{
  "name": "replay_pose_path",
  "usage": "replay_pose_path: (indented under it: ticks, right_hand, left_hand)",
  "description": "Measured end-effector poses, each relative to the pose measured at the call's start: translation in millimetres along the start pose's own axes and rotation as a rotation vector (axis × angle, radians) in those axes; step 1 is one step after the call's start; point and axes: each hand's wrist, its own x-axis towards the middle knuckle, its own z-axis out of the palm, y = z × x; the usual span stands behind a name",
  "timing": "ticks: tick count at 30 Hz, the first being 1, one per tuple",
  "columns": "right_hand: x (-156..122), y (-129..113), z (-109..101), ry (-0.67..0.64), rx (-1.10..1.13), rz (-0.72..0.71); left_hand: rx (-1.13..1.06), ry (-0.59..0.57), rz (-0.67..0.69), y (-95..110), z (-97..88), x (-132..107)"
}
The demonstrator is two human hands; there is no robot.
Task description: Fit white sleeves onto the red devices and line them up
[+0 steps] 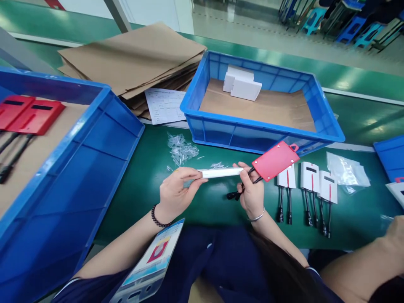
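Note:
A thin white card sleeve (221, 173), seen nearly edge-on, spans the gap between my two hands. Fingers and thumb of my left hand (179, 189) pinch its left end. My right hand (252, 191) grips the black cables of a red flat device (276, 160), and its thumb also presses on the sleeve's right end. The device tilts up to the right, screwed back facing me, with a hanging loop at its top. Its cable plugs (234, 195) poke out left of my right palm. Small clear plastic pins (183, 150) lie scattered on the green table beyond my left hand.
White-sleeved devices (310, 176) and clear plastic bags (347, 170) lie at right. A blue crate (265, 126) with white card stacks (246, 89) stands ahead. Another blue crate (116, 134) holds red devices (36, 115). Cardboard sheets (135, 59) are behind. A co-worker's hand (394, 237) shows at right.

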Motion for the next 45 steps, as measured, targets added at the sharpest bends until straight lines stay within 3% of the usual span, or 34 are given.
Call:
replay_pose_path:
  ticks: [3, 6, 9, 13, 16, 23, 28, 35, 37, 39, 42, 45]
  right_hand:
    - [-1, -6, -2, -0.030, -0.034, 0.071]
    - [-4, -7, -3, -0.066, -0.055, 0.054]
    - [-8, -1, -2, -0.087, -0.091, 0.018]
    - [-15, 10, -1, -0.100, -0.148, 0.002]
    - [-21, 14, -2, -0.126, -0.179, -0.010]
    - [-22, 11, -11, -0.202, -0.258, -0.152]
    - [-29, 16, -9, -0.305, -0.413, -0.309]
    - [-38, 10, -18, -0.387, -0.730, -0.413]
    - [-35, 6, -23, -0.366, -0.816, -0.458]
    - [-31, 0, -26, -0.316, -0.921, -0.561]
    - [-23, -6, -24, -0.293, -1.073, -0.770]
    - [-19, -8, -14, -0.357, -1.178, -0.914]
  left_hand:
    - [-0.034, 0.069, -0.177, -4, 7.4, -11]
    - [-0.115, 0.060, -0.380, -10, 15.6, -19]
    - [-0.262, 0.033, -0.591, -16, 24.0, -27]
    - [-0.480, 0.123, -0.810, -17, 29.6, -34]
    - [-0.723, 0.077, -0.951, -14, 26.9, -34]
    - [-0.860, 0.010, -0.973, -11, 24.7, -34]
    - [-0.905, 0.122, -1.179, -3, 38.9, -34]
    - [-0.995, -0.129, -1.318, 1, 41.0, -35]
    - [-0.952, -0.215, -1.307, 0, 34.6, -35]
    - [-0.915, -0.228, -1.264, 0, 27.2, -35]
    - [-0.925, -0.146, -1.163, 5, 19.6, -33]
    - [-0.933, -0.060, -1.016, 16, 21.3, -29]
